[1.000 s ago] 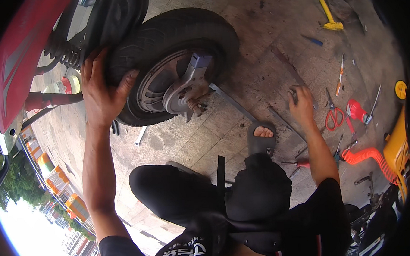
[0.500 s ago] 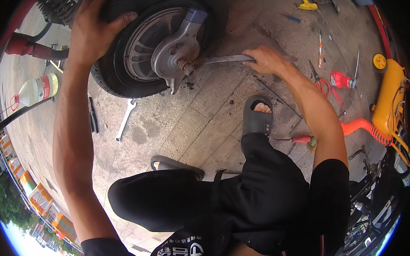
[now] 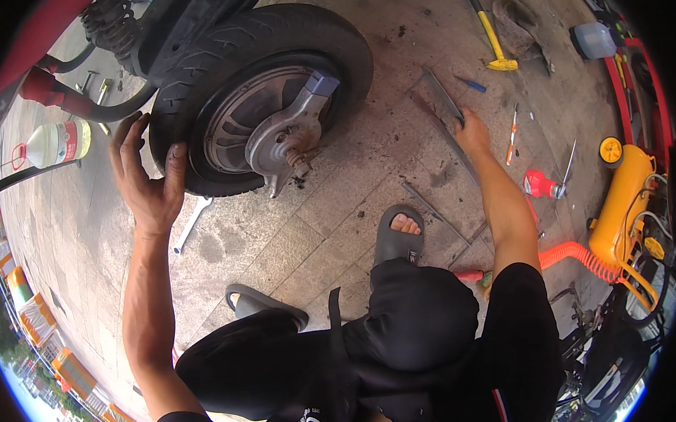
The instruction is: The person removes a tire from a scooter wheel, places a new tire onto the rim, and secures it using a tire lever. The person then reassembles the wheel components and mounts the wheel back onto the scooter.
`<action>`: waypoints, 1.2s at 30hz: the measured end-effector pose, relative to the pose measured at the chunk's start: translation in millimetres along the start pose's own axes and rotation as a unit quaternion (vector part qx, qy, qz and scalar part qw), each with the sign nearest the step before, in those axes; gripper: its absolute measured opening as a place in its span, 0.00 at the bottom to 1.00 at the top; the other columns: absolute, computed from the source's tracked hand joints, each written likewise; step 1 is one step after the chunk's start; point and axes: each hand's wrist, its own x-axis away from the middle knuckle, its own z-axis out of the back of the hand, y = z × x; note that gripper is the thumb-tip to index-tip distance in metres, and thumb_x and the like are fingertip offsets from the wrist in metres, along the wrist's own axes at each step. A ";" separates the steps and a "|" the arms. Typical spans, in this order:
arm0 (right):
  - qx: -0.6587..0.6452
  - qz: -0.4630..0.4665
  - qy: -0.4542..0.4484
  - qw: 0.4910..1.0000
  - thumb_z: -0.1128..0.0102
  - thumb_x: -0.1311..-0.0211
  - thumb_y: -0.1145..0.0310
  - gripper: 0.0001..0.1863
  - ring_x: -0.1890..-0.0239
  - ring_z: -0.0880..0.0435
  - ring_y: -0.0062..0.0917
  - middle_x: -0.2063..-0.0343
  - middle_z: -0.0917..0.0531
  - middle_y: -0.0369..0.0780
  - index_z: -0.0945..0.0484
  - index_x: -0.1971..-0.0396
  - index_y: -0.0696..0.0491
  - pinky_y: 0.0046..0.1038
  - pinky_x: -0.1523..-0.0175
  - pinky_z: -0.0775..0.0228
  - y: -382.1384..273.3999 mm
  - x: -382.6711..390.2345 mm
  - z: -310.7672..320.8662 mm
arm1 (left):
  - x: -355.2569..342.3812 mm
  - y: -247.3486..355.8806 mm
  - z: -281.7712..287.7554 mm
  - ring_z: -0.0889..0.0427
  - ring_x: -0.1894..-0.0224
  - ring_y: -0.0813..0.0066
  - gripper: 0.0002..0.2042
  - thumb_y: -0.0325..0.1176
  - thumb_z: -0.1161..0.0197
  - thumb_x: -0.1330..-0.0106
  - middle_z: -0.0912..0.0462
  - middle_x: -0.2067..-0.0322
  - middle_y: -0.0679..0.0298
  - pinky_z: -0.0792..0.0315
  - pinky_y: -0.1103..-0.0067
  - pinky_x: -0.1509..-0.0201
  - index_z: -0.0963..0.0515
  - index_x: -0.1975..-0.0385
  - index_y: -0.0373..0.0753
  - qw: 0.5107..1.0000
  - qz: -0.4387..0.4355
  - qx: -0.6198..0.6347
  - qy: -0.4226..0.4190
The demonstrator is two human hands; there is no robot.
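My left hand (image 3: 151, 181) grips the edge of a black-tyred wheel (image 3: 267, 33), thumb on the sidewall and fingers along the tread. The wheel has a grey metal hub; a cast arm (image 3: 279, 138) and a rusty threaded axle end (image 3: 299, 161) face me. Low over the floor to the right, my right hand (image 3: 472, 137) is closed around a flat metal bar (image 3: 442, 92), which points away from me. Beside it a long dark bar (image 3: 442, 125) lies on the paving, partly behind that hand. A spanner (image 3: 192, 225) lies below the wheel.
A yellow hammer (image 3: 501, 63), a blue-handled tool (image 3: 471, 83), a thin rod (image 3: 436, 212) and a red bottle (image 3: 539, 184) lie to the right. An orange air tank (image 3: 623, 204) with a coiled red hose (image 3: 577, 256) stands farther right. A clear jug (image 3: 52, 144) is at left.
My right hand has drawn the flat bar away from the axle, off to the right. My left hand has slid from the tyre's top down to its left edge. The view has shifted.
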 end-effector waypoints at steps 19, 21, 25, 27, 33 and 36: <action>-0.544 0.054 -0.165 0.821 0.60 0.37 0.28 0.51 0.34 0.34 0.36 0.37 0.30 0.50 0.39 0.34 0.63 0.33 0.30 0.42 -301.5 -133.1 81.8 | 60.5 -62.4 -43.5 0.19 0.59 0.73 0.32 0.52 0.28 0.43 0.16 0.61 0.57 0.27 0.77 0.51 0.23 0.51 0.28 0.881 0.329 0.340 -0.015; -0.503 0.056 -0.086 0.858 0.59 0.38 0.27 0.52 0.33 0.34 0.38 0.37 0.30 0.52 0.37 0.35 0.64 0.33 0.30 0.43 -301.0 -125.0 84.1 | 62.7 -68.4 -46.4 0.19 0.59 0.74 0.30 0.50 0.28 0.43 0.16 0.61 0.58 0.27 0.77 0.52 0.23 0.51 0.28 0.862 0.335 0.380 -0.017; -0.413 0.055 0.023 0.909 0.61 0.38 0.27 0.52 0.33 0.34 0.40 0.38 0.30 0.54 0.32 0.39 0.66 0.33 0.30 0.45 -293.2 -112.3 83.6 | 62.9 -83.1 -50.7 0.20 0.59 0.74 0.29 0.48 0.27 0.44 0.16 0.60 0.61 0.27 0.77 0.52 0.23 0.51 0.30 0.848 0.338 0.407 -0.031; -0.380 0.060 0.037 0.922 0.64 0.37 0.27 0.52 0.34 0.33 0.40 0.39 0.29 0.54 0.31 0.40 0.67 0.33 0.30 0.45 -288.3 -108.9 78.4 | 60.5 -90.5 -52.2 0.20 0.59 0.74 0.29 0.48 0.27 0.44 0.17 0.60 0.61 0.27 0.77 0.51 0.23 0.51 0.30 0.830 0.340 0.440 -0.051; -0.448 0.137 -0.062 0.881 0.75 0.36 0.26 0.52 0.41 0.25 0.38 0.47 0.21 0.51 0.26 0.45 0.64 0.36 0.33 0.39 -274.1 -122.6 105.2 | 55.4 -102.6 -51.5 0.20 0.57 0.73 0.33 0.49 0.25 0.46 0.18 0.57 0.60 0.27 0.76 0.49 0.25 0.47 0.30 0.826 0.323 0.452 -0.089; -0.742 0.073 -0.186 0.641 0.77 0.36 0.26 0.50 0.54 0.17 0.35 0.56 0.16 0.46 0.23 0.49 0.59 0.35 0.43 0.28 -250.3 -150.6 146.6 | 57.7 -103.7 -54.5 0.20 0.56 0.72 0.35 0.50 0.25 0.47 0.18 0.56 0.59 0.27 0.76 0.48 0.26 0.47 0.30 0.828 0.317 0.456 -0.075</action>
